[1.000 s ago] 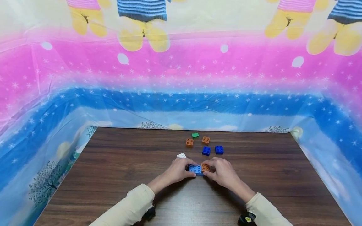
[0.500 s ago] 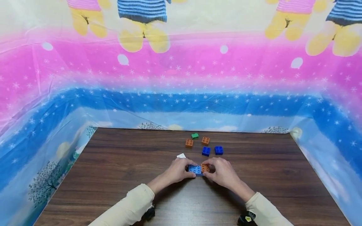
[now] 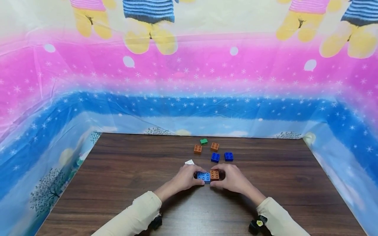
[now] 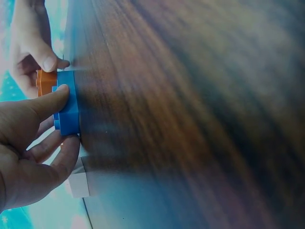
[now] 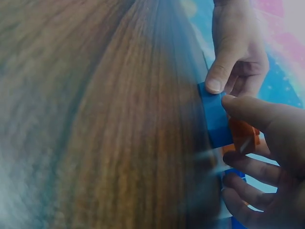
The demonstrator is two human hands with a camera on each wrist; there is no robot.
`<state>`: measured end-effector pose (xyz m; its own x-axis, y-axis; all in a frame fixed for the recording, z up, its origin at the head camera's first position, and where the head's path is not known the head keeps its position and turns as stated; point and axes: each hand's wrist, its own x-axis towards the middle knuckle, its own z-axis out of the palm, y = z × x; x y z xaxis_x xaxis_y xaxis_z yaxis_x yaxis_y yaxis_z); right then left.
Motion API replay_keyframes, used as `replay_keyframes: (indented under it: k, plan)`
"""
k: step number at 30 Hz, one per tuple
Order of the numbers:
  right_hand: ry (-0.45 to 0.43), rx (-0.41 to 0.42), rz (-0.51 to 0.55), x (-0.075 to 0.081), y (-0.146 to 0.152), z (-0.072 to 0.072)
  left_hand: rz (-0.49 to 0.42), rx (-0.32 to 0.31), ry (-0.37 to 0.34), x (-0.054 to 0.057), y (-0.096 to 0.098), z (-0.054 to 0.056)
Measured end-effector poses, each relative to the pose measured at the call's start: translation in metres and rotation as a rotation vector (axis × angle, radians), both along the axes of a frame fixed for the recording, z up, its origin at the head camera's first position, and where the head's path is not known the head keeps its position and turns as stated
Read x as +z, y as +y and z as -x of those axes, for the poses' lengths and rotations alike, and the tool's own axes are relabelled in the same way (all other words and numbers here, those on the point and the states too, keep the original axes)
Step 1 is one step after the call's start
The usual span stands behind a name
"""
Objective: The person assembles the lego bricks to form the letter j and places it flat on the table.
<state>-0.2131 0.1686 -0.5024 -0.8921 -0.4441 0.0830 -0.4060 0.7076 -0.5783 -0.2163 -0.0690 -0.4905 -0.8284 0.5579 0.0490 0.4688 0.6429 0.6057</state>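
One long blue brick [image 3: 203, 177] lies near the middle of the wooden bench [image 3: 127, 164], and we see a square orange brick [image 3: 214, 175] seated on top of its right end. Our left hand [image 3: 186, 177] has its grip pinching the blue brick, thumb on the near side and fingers at the far side and left end. Our right hand [image 3: 232, 178] curves around the orange brick, thumb on the near side and forefinger on the far side; whether this grip presses on the brick or stands just off it, we cannot tell.

Just beyond the left hand we find a white brick [image 3: 189, 162], partly hidden behind the knuckles. Farther back we count five loose bricks: a dark blue brick [image 3: 215, 157] and a second dark blue brick [image 3: 228, 156] to its right, then a loose orange brick [image 3: 198, 149], another orange brick [image 3: 215, 146] and a small green brick [image 3: 203, 141], all set apart from one another.

We wear pale cream sleeves [image 3: 138, 211], with a black device [image 3: 257, 225] at the right wrist. Around the bench hangs a printed cloth [image 3: 189, 75] in pink and blue, dotted with snowflakes.
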Motion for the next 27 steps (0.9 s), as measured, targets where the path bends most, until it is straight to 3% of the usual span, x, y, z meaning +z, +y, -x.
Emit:
replay_keyframes:
  k: [8, 19, 24, 27]
  plan:
    - [-0.018, 0.007, -0.003, -0.008, -0.002, 0.006, 0.008, -0.003, 0.005, -0.001, 0.001, 0.001]
    - [-0.005, 0.019, 0.003, -0.009, -0.006, 0.007, 0.019, -0.019, 0.036, 0.000, 0.001, 0.002]
    - [-0.004, 0.017, 0.001, -0.010, -0.006, 0.008, 0.004, -0.044, 0.028, 0.006, -0.003, 0.001]
    - [-0.004, 0.020, 0.002, -0.009, -0.006, 0.008, -0.039, -0.027, 0.028, 0.011, -0.008, 0.001]
